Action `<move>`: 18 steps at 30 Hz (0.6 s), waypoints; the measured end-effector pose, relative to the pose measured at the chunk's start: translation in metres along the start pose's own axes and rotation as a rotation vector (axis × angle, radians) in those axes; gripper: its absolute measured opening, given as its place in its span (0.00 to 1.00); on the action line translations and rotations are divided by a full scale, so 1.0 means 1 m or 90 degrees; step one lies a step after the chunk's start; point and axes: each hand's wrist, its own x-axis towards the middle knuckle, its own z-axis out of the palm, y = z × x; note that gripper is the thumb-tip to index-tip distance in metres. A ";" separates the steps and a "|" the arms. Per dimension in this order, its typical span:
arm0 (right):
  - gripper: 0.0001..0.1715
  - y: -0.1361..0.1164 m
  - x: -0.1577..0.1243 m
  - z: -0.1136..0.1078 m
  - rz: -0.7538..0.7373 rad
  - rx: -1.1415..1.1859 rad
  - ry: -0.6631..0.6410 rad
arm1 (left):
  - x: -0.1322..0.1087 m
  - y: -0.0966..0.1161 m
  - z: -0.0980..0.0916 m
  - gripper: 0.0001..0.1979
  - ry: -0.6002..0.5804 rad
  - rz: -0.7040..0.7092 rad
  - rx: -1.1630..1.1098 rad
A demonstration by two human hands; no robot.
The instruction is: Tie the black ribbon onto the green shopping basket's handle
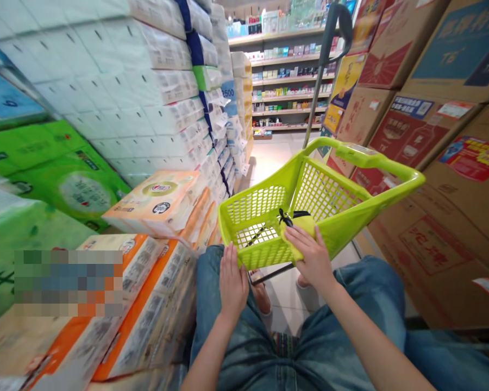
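On the green basket's (264, 254) near rim, the right hand (312, 256), fingers nearly together, presses a yellow cloth (308, 222), best held flat while the left hand (233, 279), fingers together, steadies its near-left corner.

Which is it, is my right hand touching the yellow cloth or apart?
Touching. The head view shows the right hand laid directly on the yellow cloth, no gap.
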 end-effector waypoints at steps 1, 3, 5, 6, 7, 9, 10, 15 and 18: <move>0.42 0.006 -0.001 -0.003 0.002 -0.010 0.008 | 0.001 0.002 -0.001 0.29 0.001 -0.007 0.005; 0.42 0.011 -0.003 -0.005 0.006 -0.018 0.017 | 0.004 0.007 -0.005 0.27 0.009 -0.033 0.025; 0.42 0.010 -0.003 -0.004 0.009 -0.016 0.027 | 0.011 0.018 -0.008 0.25 0.022 -0.058 0.053; 0.41 0.009 -0.002 -0.003 0.012 -0.014 0.034 | 0.017 0.025 -0.009 0.25 0.027 -0.061 0.066; 0.41 0.007 0.000 -0.002 0.015 -0.011 0.039 | 0.023 0.033 -0.009 0.26 0.025 -0.052 0.077; 0.40 0.004 0.003 -0.001 0.021 -0.006 0.039 | 0.037 0.052 -0.004 0.28 -0.021 0.006 0.072; 0.39 0.003 0.005 -0.001 0.024 -0.006 0.033 | 0.043 0.062 0.000 0.29 -0.051 0.045 0.063; 0.37 0.006 0.006 0.000 0.017 -0.039 0.010 | 0.056 0.105 0.039 0.38 -0.128 0.150 0.062; 0.36 0.011 0.003 0.002 -0.014 -0.063 0.006 | 0.053 0.115 0.058 0.40 -0.101 0.142 0.079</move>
